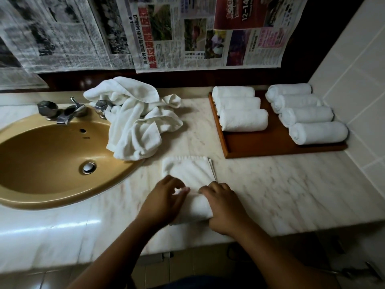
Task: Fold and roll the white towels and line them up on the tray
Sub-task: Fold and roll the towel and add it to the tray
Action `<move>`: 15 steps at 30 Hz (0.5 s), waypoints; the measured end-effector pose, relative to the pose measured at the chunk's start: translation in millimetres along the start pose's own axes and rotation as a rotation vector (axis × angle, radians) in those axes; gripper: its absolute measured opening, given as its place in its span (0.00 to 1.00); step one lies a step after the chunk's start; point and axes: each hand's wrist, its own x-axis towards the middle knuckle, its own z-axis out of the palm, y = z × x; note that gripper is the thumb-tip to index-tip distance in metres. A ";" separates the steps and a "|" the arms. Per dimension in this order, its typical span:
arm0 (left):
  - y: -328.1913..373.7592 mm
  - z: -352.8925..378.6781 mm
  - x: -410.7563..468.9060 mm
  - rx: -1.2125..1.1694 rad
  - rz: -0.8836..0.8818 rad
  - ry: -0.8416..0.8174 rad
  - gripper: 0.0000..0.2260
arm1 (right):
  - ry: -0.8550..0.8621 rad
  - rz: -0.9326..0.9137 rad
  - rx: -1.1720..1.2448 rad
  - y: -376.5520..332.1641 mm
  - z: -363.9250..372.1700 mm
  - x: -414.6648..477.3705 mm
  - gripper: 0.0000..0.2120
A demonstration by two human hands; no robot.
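Head view: left hand [164,202] and right hand [224,209] curl round the half-rolled white towel [190,178] on the tabletop [291,195], tray [260,143] of rolled towels [243,119] nearby.

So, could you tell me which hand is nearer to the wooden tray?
Right. The right hand grips the half-rolled towel at the end nearer the tray; the left hand holds the other end, toward the sink.

On the newspaper sheet [208,34] hung above the back edge of the worktop [270,184], a red advertisement panel [235,15] bears the white figures "12-14", while the red Chinese headline [166,64] along its lower edge and the grey-printed sheet [52,34] to its left are too blurred to read.
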 end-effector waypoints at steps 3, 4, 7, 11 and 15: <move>4.5 17.7 -37.2 -0.155 -0.049 0.126 0.12 | 0.023 0.034 0.204 9.5 7.6 3.1 0.38; 8.3 23.5 -46.1 -0.231 -0.140 0.180 0.15 | 0.039 0.057 0.306 13.2 10.0 2.5 0.39; 18.3 34.1 -58.4 -0.405 -0.343 0.236 0.19 | 0.072 0.136 0.572 22.7 17.2 -4.5 0.39; 16.9 30.9 -59.3 -0.365 -0.330 0.225 0.22 | 0.013 0.153 0.739 26.8 18.5 -15.3 0.38; 2.6 13.5 -51.7 -0.226 -0.166 0.045 0.26 | 0.092 0.136 0.601 27.8 15.6 -17.3 0.34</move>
